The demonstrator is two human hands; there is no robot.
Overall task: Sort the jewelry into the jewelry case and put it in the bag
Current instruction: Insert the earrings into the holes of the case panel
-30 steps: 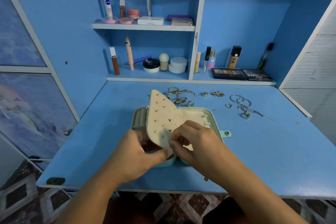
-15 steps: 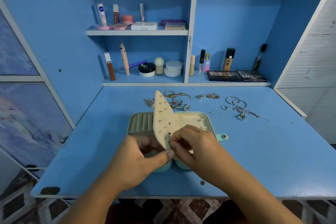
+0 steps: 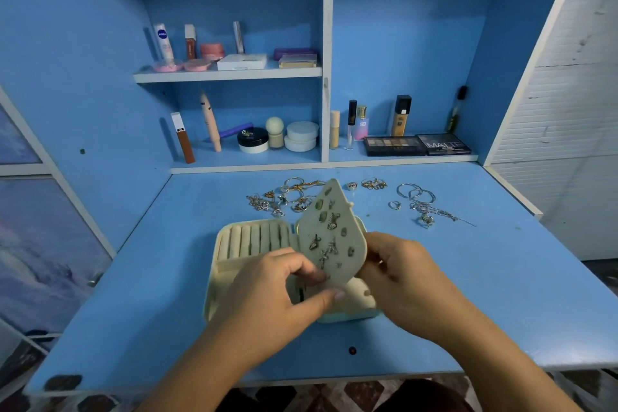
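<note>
— Where do we have the jewelry case (image 3: 214,278)?

— Lying open on the blue desk (image 3: 133,294), about midway across it and nearer the front edge than the back. Its long axis runs left to right. The ring-roll tray (image 3: 254,237) is the left half, and the right half is mostly hidden behind our hands.

— And the earring panel (image 3: 329,234)?

— We hold it standing up from the middle of the case. Its long axis runs away from us, with the narrow rounded tip pointing at the shelves. The face pinned with small earrings is turned left and toward us.

— How are we gripping it?

— Our left hand (image 3: 277,288) pinches the near lower edge between thumb and curled fingers. Our right hand (image 3: 401,278) is curled round the right edge, though we cannot see the fingertips behind the panel.

— What room do we have around it?

— Blue desktop shows wide on the left and right of the case, and a narrower strip in front holds a dark spot (image 3: 352,350). Just behind the case lie the gold pieces (image 3: 294,194). The rings (image 3: 373,183) and silver hoops (image 3: 416,192) sit further right, apart from the case. Beyond them the lower shelf (image 3: 301,166) edge closes off the back, lined with cosmetics (image 3: 301,135).
</note>
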